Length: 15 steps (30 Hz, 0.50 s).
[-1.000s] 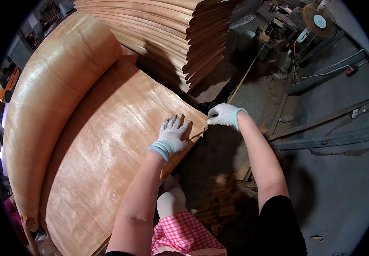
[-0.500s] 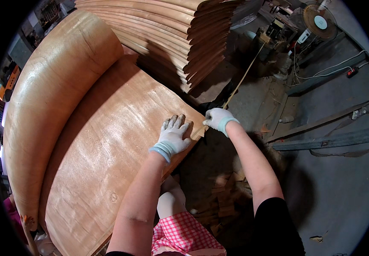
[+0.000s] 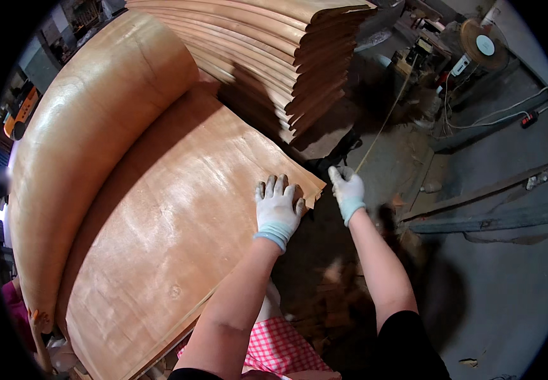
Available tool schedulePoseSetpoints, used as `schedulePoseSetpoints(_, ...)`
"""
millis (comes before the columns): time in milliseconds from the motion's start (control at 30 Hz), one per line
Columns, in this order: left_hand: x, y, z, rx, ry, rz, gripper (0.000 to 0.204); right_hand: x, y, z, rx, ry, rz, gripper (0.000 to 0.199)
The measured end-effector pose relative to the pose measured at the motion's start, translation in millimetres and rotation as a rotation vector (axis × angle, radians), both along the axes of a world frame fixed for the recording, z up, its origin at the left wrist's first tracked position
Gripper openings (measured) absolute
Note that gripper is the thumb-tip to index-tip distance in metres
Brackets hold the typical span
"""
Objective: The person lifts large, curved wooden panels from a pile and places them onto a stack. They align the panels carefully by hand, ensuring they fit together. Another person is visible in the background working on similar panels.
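A broad sheet of thin, tan wood veneer (image 3: 153, 209) lies before me on a stack, its far left part rolled over into a big curl (image 3: 96, 120). My left hand (image 3: 278, 206), in a white glove with soiled fingertips, rests flat on the veneer near its right corner, fingers spread. Just off that corner, my gloved right hand (image 3: 348, 192) is in the air with its fingers curled. A thin, straw-coloured strip (image 3: 385, 123) stretches from a small device (image 3: 421, 47) at the far right down to this hand and appears gripped in it; the fingertips are partly hidden.
Behind the curl rises a tall stack of wavy veneer sheets (image 3: 242, 57). A fan (image 3: 480, 45) stands at the far right, near a cable with a power switch (image 3: 528, 119). Scraps (image 3: 337, 304) litter the floor. At the left edge, another person's hand (image 3: 38, 318) touches the curl.
My right hand has come away from the veneer corner, moving slightly right and nearer. My left hand still lies on the sheet. The view has shifted a little, and the strip's angle is different.
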<state>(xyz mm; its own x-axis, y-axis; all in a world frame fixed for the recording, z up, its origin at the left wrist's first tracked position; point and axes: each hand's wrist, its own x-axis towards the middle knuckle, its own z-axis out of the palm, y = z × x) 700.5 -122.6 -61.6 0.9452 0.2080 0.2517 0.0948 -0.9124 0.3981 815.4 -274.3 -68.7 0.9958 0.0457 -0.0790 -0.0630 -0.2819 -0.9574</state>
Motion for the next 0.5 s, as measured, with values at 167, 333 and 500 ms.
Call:
schedulePoseSetpoints(167,-1,0,-5,0.073,-0.003,-0.055,0.039,-49,13,38,0.197,0.160,0.070,0.021)
schedulePoseSetpoints(333,7,28,-17,-0.357,-0.035,-0.046,0.039,-69,34,48,0.251,0.262,0.159,0.019)
schedulePoseSetpoints(500,-21,53,-15,-0.964,-0.312,0.301,0.031,-33,65,60,0.072,0.275,0.398,0.025)
